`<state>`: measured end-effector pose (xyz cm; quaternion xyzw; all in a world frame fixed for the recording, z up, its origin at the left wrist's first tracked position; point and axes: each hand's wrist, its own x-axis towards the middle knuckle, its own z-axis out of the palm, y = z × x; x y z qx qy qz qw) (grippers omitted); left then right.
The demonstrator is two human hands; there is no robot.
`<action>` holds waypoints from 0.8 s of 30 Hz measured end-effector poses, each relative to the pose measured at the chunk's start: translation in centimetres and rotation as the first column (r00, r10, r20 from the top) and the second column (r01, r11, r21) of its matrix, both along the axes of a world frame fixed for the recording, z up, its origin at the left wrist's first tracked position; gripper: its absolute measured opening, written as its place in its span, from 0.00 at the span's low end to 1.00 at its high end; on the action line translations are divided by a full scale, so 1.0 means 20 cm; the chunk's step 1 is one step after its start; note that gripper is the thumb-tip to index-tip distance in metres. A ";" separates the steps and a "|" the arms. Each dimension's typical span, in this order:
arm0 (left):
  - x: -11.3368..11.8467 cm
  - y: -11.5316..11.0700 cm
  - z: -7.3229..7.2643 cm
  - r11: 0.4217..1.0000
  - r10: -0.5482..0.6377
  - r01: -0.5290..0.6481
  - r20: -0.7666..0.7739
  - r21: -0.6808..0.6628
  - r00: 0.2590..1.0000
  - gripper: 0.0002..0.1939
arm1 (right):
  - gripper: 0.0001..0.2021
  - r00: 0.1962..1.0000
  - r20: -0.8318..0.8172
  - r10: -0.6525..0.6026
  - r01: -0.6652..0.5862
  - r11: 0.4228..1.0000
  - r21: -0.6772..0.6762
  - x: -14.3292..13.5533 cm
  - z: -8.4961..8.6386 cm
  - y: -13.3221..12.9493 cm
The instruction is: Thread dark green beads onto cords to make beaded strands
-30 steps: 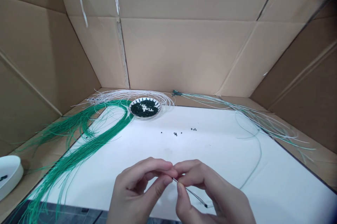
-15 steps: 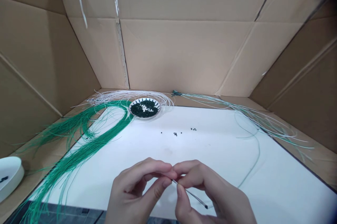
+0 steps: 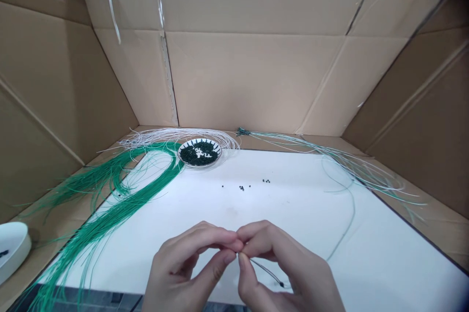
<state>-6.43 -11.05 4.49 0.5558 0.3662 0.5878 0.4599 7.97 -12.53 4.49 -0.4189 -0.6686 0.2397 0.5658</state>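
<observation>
My left hand [image 3: 192,265] and my right hand [image 3: 289,263] meet fingertip to fingertip over the near edge of the white board. Both are closed in a pinch on a thin dark cord [image 3: 266,269]. From between the fingertips, the cord slants down to the right beneath my right hand. It ends at a small black bead or knot [image 3: 281,284]. A pale green thread [image 3: 344,238] curves across the board from behind my right hand. Whatever lies right at the touching fingertips is hidden.
Several loose black beads [image 3: 242,188] lie mid-board [image 3: 220,214]. Behind them stands a patterned dish [image 3: 221,151] of dark beads. Green strands [image 3: 135,199] sprawl left, white strands [image 3: 190,132] behind, and a knotted bundle [image 3: 311,143] back right. A white bowl [image 3: 24,248] sits far left; cardboard walls [image 3: 249,82] surround everything.
My right thumb has moved in close to the left thumb, so less of the cord shows between them. The whole view has shifted slightly.
</observation>
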 end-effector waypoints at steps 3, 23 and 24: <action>-0.01 0.01 -0.01 0.998 -0.029 0.028 -0.011 -0.055 1.000 0.12 | 0.11 0.997 -0.057 0.042 -0.043 0.999 -0.004 0.00 -0.03 0.01; 0.11 0.07 -0.10 0.987 -0.079 0.048 -0.199 -0.156 0.977 0.10 | 0.08 0.995 -0.003 -0.098 0.094 0.970 -0.222 0.29 -0.18 0.00; 0.11 0.08 -0.10 0.988 -0.049 0.019 -0.198 -0.150 0.979 0.10 | 0.08 0.993 0.015 -0.119 0.119 0.962 -0.247 0.33 -0.20 0.00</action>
